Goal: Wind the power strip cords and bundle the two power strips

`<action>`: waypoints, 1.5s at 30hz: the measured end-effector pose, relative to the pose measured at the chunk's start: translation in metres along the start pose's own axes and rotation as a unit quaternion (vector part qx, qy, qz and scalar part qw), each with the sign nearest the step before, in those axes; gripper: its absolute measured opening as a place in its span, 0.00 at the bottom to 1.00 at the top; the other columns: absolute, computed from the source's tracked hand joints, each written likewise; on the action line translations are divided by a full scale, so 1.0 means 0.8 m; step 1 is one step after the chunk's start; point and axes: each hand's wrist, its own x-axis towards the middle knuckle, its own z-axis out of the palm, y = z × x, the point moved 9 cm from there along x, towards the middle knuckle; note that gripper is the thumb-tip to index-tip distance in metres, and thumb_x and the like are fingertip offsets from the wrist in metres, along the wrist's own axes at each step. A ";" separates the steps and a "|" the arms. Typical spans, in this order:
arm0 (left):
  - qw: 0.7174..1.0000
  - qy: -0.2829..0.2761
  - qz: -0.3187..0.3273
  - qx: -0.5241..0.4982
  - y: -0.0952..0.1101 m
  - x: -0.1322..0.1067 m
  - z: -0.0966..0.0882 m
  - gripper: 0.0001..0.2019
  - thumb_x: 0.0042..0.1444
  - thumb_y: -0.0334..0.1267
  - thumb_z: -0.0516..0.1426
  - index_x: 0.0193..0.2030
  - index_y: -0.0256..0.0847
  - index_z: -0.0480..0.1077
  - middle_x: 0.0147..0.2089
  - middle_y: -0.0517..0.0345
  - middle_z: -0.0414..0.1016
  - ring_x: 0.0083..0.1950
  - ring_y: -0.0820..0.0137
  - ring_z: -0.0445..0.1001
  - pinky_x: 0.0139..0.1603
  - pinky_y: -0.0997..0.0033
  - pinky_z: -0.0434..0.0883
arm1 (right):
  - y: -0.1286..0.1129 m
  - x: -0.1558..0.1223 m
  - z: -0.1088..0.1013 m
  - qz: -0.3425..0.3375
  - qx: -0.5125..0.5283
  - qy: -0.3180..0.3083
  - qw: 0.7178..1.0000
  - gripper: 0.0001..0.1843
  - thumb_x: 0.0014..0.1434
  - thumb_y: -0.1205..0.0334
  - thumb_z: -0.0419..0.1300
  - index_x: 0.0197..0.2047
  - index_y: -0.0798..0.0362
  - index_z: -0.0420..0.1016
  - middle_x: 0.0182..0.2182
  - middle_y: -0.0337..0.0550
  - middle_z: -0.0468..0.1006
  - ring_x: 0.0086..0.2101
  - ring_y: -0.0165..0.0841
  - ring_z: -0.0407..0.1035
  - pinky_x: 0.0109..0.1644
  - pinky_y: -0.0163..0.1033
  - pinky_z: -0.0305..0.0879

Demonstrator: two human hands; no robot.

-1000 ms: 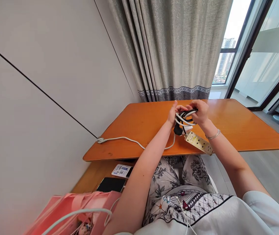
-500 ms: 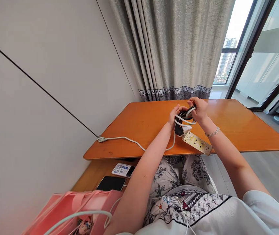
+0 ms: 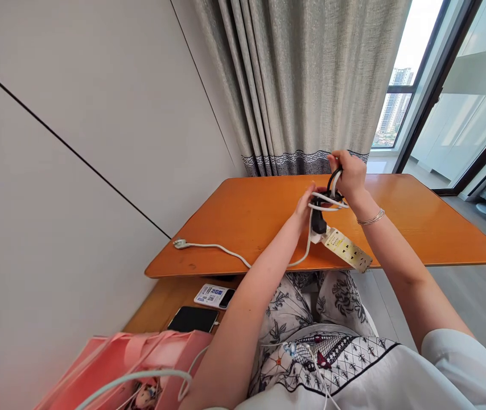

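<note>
My right hand [image 3: 351, 176] is closed round a loop of black and white cable [image 3: 334, 181], raised above the far part of the table. Lower and to the left, my left hand [image 3: 305, 204] grips the coiled bundle of white cord [image 3: 326, 207] and black cord; its fingers are partly hidden behind the coils. Below the bundle hangs a black plug [image 3: 318, 223], close to a cream power strip [image 3: 347, 250] that tilts down to the right near the table's front edge. From the bundle a white cord runs left to a white plug [image 3: 180, 244] lying on the table.
The orange wooden table [image 3: 431, 228] spans the front, with a wall on the left and a curtain [image 3: 307, 85] behind. At lower left are a black-screened device [image 3: 192, 319], a phone with a printed label [image 3: 213, 296] and a pink bag [image 3: 174, 350].
My right hand has moved up, drawing the cable loop away from the bundle. The left hand has shifted slightly right, and the black plug now hangs more upright.
</note>
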 end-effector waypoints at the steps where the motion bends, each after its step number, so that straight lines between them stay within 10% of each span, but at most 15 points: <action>1: 1.000 -0.022 0.006 0.008 0.001 -0.005 0.002 0.28 0.54 0.66 0.59 0.40 0.40 0.76 0.36 0.52 0.83 0.38 0.62 0.82 0.42 0.64 0.75 | 0.007 0.007 -0.002 0.015 -0.002 0.005 1.000 0.19 0.71 0.47 0.50 0.41 0.50 0.75 0.25 0.43 0.75 0.30 0.37 0.71 0.39 0.41 0.61; 10: 0.931 -0.114 0.043 0.345 0.011 -0.028 -0.053 0.33 0.40 0.57 0.71 0.52 0.43 0.75 0.60 0.44 0.77 0.59 0.55 0.76 0.59 0.57 0.71 | 0.086 0.070 -0.011 0.056 -0.009 -0.002 0.998 0.07 0.61 0.62 0.58 0.43 0.51 0.74 0.26 0.40 0.71 0.32 0.36 0.68 0.37 0.42 0.62; 15: 0.829 -0.144 -0.099 0.532 0.000 -0.049 -0.112 0.22 0.38 0.50 0.71 0.39 0.41 0.78 0.44 0.50 0.83 0.44 0.61 0.79 0.47 0.65 0.72 | 0.133 0.080 -0.026 0.116 0.011 -0.016 0.993 0.11 0.51 0.70 0.60 0.39 0.54 0.76 0.27 0.41 0.71 0.32 0.35 0.66 0.40 0.45 0.64; 23: 0.751 0.033 -0.122 0.648 0.086 -0.068 -0.230 0.15 0.39 0.50 0.68 0.24 0.41 0.75 0.28 0.54 0.78 0.30 0.67 0.69 0.33 0.69 0.61 | 0.212 0.043 -0.082 0.411 0.095 -0.008 0.906 0.18 0.44 0.77 0.63 0.40 0.58 0.79 0.19 0.32 0.62 0.21 0.28 0.55 0.27 0.38 0.55; 27: 0.771 0.092 -0.100 0.622 0.112 -0.071 -0.245 0.16 0.50 0.52 0.61 0.24 0.41 0.72 0.26 0.55 0.75 0.28 0.68 0.66 0.32 0.69 0.60 | 0.231 0.017 -0.082 0.482 0.166 -0.034 0.860 0.14 0.45 0.77 0.63 0.36 0.56 0.77 0.16 0.30 0.60 0.19 0.25 0.53 0.22 0.33 0.48; 35: 0.766 0.217 0.022 0.605 0.153 -0.059 -0.195 0.16 0.60 0.48 0.55 0.25 0.41 0.66 0.24 0.60 0.65 0.27 0.70 0.61 0.32 0.69 0.58 | 0.186 0.012 -0.035 0.483 0.314 -0.091 0.812 0.10 0.45 0.77 0.62 0.31 0.54 0.71 0.16 0.30 0.60 0.18 0.23 0.53 0.23 0.30 0.48; 45: 0.872 0.068 0.249 0.416 0.166 -0.074 -0.022 0.09 0.52 0.33 0.61 0.41 0.39 0.73 0.37 0.57 0.75 0.34 0.74 0.71 0.39 0.73 0.70 | 0.095 0.013 0.003 0.315 0.380 -0.185 0.850 0.17 0.49 0.68 0.65 0.44 0.53 0.73 0.25 0.33 0.69 0.21 0.23 0.54 0.24 0.31 0.51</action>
